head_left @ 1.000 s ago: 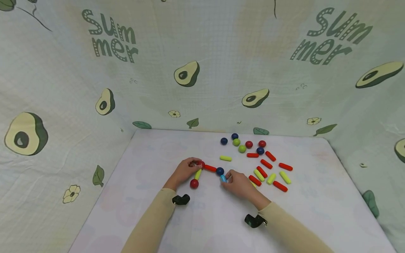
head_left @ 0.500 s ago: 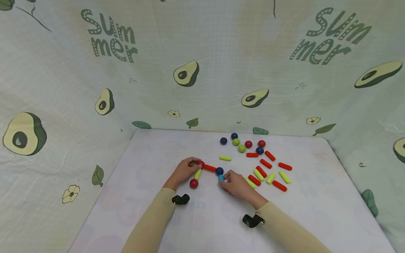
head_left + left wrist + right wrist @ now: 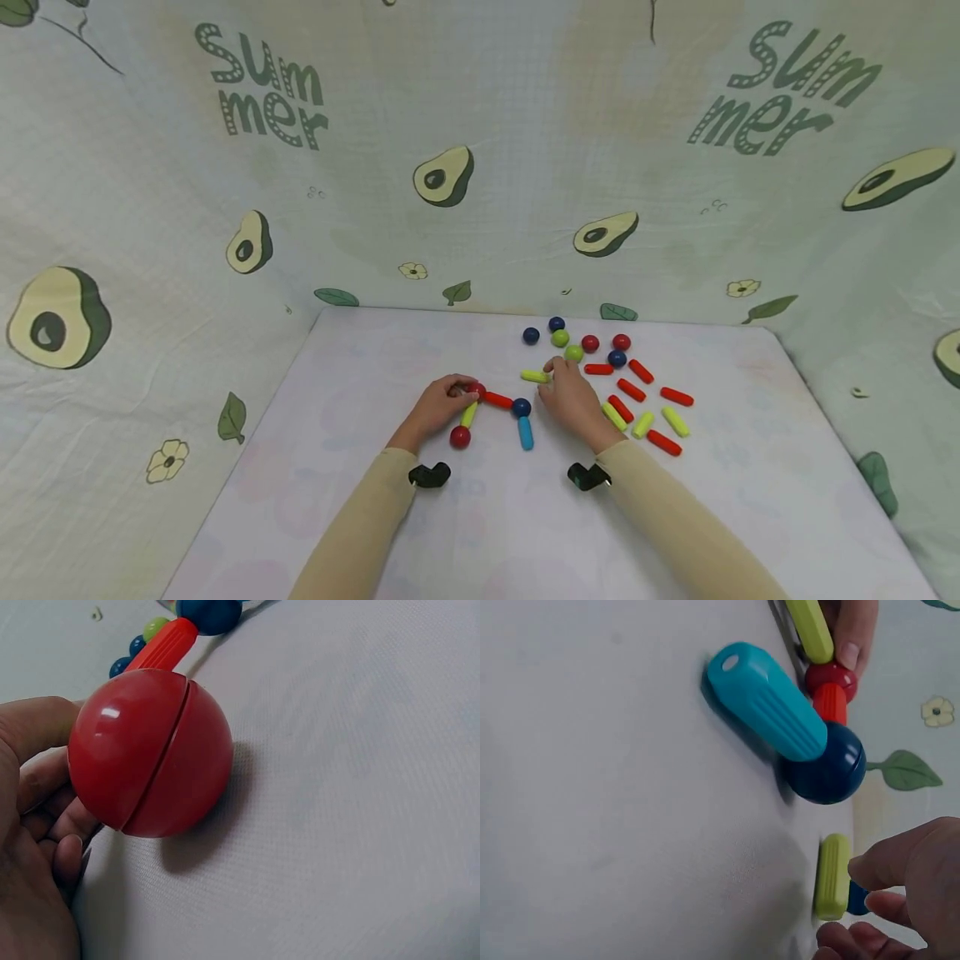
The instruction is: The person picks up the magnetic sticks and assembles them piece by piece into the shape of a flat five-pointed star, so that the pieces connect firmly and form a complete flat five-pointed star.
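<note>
My left hand point(image 3: 437, 408) holds the upper red ball point(image 3: 477, 390) of a joined chain by its side. From that ball a yellow-green stick point(image 3: 468, 414) runs to a lower red ball point(image 3: 460, 437), which looms large in the left wrist view. A red stick point(image 3: 498, 401) links the held ball to a dark blue ball point(image 3: 521, 407), and a light blue stick point(image 3: 761, 697) projects from it toward me. My right hand point(image 3: 576, 404) hovers by the right end of a loose yellow-green stick point(image 3: 832, 877), fingers loosely bent; the right wrist view shows no clear grip.
Loose red sticks point(image 3: 632, 389) and yellow-green sticks point(image 3: 675, 421) lie scattered right of my right hand. Behind them are several balls: dark blue point(image 3: 531, 336), green point(image 3: 560, 337) and red point(image 3: 590, 343). A printed cloth point(image 3: 517, 208) rises at the table's back edge.
My right hand has let go of the light blue stick, now attached to the dark blue ball, and moved up and away to the loose yellow-green stick. My left hand stays put.
</note>
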The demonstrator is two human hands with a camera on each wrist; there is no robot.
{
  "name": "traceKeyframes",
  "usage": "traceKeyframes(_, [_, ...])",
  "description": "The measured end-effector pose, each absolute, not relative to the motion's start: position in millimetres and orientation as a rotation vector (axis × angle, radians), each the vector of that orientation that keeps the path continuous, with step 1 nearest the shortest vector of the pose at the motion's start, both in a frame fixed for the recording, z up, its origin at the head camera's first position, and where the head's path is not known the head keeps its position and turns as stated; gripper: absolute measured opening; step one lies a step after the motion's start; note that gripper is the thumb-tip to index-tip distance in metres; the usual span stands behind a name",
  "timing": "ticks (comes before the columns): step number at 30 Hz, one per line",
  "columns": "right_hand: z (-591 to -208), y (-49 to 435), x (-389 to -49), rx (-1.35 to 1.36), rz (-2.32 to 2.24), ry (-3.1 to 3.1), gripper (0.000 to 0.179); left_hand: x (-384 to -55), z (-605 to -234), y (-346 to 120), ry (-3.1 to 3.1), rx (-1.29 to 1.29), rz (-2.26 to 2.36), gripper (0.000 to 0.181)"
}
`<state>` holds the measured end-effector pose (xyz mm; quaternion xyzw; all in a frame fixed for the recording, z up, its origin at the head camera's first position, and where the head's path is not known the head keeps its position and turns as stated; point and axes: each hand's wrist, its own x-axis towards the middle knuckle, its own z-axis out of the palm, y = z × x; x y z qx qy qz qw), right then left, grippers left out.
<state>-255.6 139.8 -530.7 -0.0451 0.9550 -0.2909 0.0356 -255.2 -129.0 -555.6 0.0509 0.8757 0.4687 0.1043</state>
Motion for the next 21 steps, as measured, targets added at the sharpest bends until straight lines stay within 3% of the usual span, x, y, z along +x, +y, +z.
traceKeyframes(3, [-533, 139, -265, -0.174, -0.836, 2.968, 0.037, -254, -555, -128, 2.572, 0.166, 1.395, 0.035])
traceKeyframes(12, [-534, 141, -269, -0.122, -0.786, 2.934, 0.024, -253, -552, -124, 2.565, 0.169, 1.403, 0.034])
traceKeyframes(21, [-504, 120, -229, -0.213, -0.917, 2.868, 0.028, -255, -555, -130, 2.575, 0.172, 1.393, 0.036])
